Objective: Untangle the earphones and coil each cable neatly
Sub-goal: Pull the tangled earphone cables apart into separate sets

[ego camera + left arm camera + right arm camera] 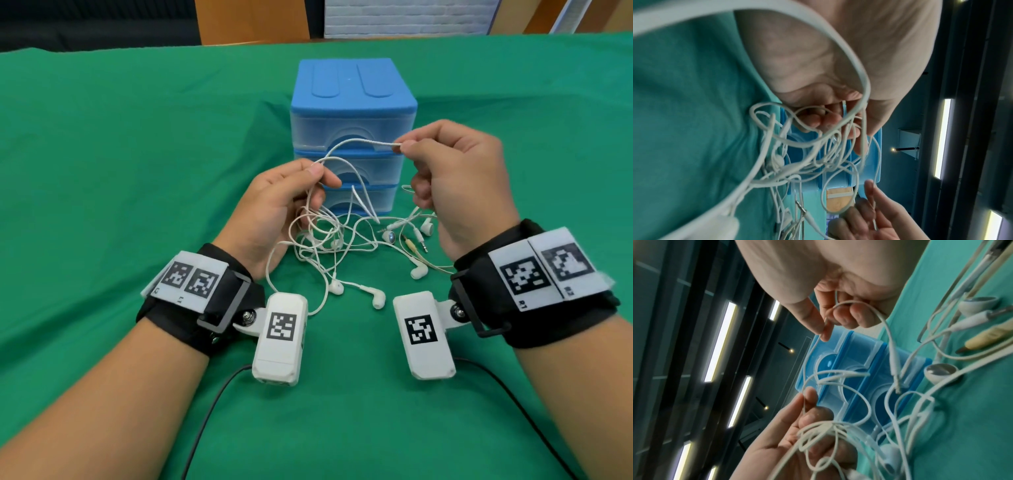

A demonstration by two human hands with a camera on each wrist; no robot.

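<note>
The white earphone cables (pixel 329 236) are knotted into one messy bunch, and it cannot be told which wire goes with which earbud. In the wrist views the near loops are blurry, and both palms are cut off at the top edge. A thin strand is pinched between the thumb and first finger of the right hand (pixel 455 178) and is held up in the air, with the other fingers curled in. The same strand runs across to the left hand (pixel 274 209), where it is pinched by the thumb and first finger while more loops hang down past the palm. The rest of the bunch lies on the green cloth (pixel 102 171), between the two wrists, with earbuds (pixel 376 298) and plugs (pixel 419 240) spread out just in front of the blue drawer box (pixel 352 113). Three see-through drawers are stacked in that box, and what is inside them cannot be made out. The box stands close behind the hands. Wide green cloth is seen to the left, to the right and near the person, and its far edge is seen behind the box.
</note>
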